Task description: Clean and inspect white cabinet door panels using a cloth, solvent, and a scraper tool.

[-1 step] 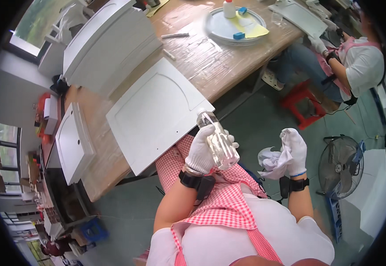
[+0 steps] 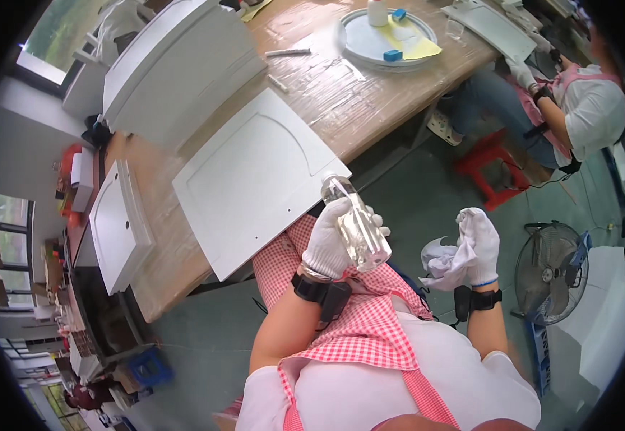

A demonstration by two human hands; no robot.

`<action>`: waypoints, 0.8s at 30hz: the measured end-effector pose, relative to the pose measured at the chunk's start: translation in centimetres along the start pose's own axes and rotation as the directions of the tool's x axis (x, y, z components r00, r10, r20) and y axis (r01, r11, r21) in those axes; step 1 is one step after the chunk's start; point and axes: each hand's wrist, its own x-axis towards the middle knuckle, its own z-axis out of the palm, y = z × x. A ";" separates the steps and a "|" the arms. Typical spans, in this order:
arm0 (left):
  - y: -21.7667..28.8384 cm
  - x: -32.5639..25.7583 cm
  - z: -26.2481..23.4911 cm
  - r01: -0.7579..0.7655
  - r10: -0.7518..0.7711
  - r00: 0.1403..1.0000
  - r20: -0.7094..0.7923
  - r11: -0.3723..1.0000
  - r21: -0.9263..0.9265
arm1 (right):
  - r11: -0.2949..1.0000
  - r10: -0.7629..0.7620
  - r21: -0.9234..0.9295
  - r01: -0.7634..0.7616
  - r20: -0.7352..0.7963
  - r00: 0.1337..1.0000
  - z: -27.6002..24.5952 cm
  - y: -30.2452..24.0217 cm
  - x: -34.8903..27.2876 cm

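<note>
My left hand (image 2: 329,246) was clamped round the clear bottle (image 2: 357,223), tilted over my lap just off the surface (image 2: 341,100); my right hand (image 2: 479,244) was closed on the white cloth (image 2: 443,260) (bunched up) — wetting the cloth looked next, needing bottle tipped onto it

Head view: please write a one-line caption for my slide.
Gloved left hand holds a clear bottle, right hand a white cloth, beside a white panel.

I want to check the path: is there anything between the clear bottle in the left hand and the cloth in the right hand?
Nothing visible. The bottle and the cloth are apart, with only open air between them.
</note>
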 end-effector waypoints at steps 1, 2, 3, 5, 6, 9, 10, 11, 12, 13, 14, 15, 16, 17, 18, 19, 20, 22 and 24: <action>0.0 -0.1 0.0 -0.009 0.010 1.000 0.017 1.000 -0.020 | 1.000 -0.002 0.006 0.002 0.028 1.000 0.2 0.0 0.3; 0.0 -0.3 0.2 0.004 -0.004 1.000 0.023 0.999 -0.043 | 1.000 0.018 -0.004 -0.017 0.046 0.999 0.2 0.1 0.5; -0.2 -0.5 0.2 0.020 -0.018 0.999 0.032 0.998 -0.065 | 0.999 0.043 0.013 -0.044 0.047 0.998 0.2 0.1 0.8; -0.9 -0.2 -0.7 -0.044 0.042 0.999 -0.024 0.992 -0.117 | 0.997 0.074 0.020 -0.075 0.062 0.995 1.8 -0.3 1.1; -0.8 -0.2 -1.0 -0.047 0.048 0.999 0.007 0.992 -0.119 | 0.996 0.073 0.049 -0.074 0.030 0.997 3.0 -0.5 1.1; 0.1 -0.2 -0.7 -0.071 0.070 0.998 -0.010 0.983 -0.167 | 0.997 0.080 0.013 -0.080 0.037 0.996 4.8 -1.0 1.7; 0.4 0.0 -0.8 -0.086 0.079 0.996 -0.047 0.977 -0.195 | 0.997 0.074 -0.034 -0.071 0.075 0.994 5.4 -1.2 2.1; 0.6 -0.1 -1.1 -0.103 0.095 0.994 -0.052 0.973 -0.204 | 0.996 0.081 -0.042 -0.078 0.092 0.992 6.1 -1.3 2.4; 0.7 -0.3 -1.5 -0.078 0.070 0.995 -0.073 0.990 -0.114 | 0.994 0.081 -0.074 -0.074 0.095 0.992 6.9 -1.4 2.5; 1.1 -0.8 -2.1 -0.062 0.060 0.993 -0.099 0.998 -0.023 | 0.992 0.083 -0.104 -0.071 0.112 0.990 7.9 -1.3 2.6; 1.6 -1.3 -2.6 -0.041 0.047 0.983 -0.178 0.998 0.037 | 0.983 0.058 -0.180 -0.032 0.144 0.988 8.5 -1.4 3.1; 2.1 -1.7 -2.6 -0.053 0.084 0.973 -0.216 0.988 0.146 | 0.968 0.035 -0.249 0.012 0.185 0.982 8.6 -1.5 3.3; 2.9 -2.2 -2.6 -0.137 0.204 0.956 -0.212 0.947 0.292 | 0.963 -0.012 -0.262 0.066 0.205 0.979 9.2 -1.5 3.5; 3.8 -2.9 -2.7 -0.207 0.319 0.926 -0.204 0.877 0.433 | 0.940 -0.076 -0.304 0.157 0.262 0.962 9.1 -1.2 3.9; 5.3 -4.1 -2.3 -0.200 0.343 0.911 -0.230 0.853 0.482 | 0.928 -0.072 -0.340 0.150 0.232 0.970 9.6 -1.6 4.0; 6.8 -5.5 -1.7 -0.243 0.403 0.882 -0.245 0.834 0.495 | 0.929 -0.032 -0.352 0.112 0.225 0.974 9.7 -1.6 4.5; 8.3 -7.1 -0.8 -0.356 0.560 0.802 -0.208 0.728 0.586 | 0.929 -0.015 -0.356 0.106 0.251 0.968 10.2 -1.5 4.9; 12.4 -11.2 1.4 -0.495 0.739 0.665 -0.108 0.545 0.677 | 0.897 0.051 -0.434 0.080 0.281 0.959 11.5 -1.7 5.3; 16.3 -14.0 1.5 -0.548 0.886 0.462 -0.026 0.309 0.778 | 0.876 0.039 -0.470 0.109 0.295 0.955 12.8 -1.4 6.0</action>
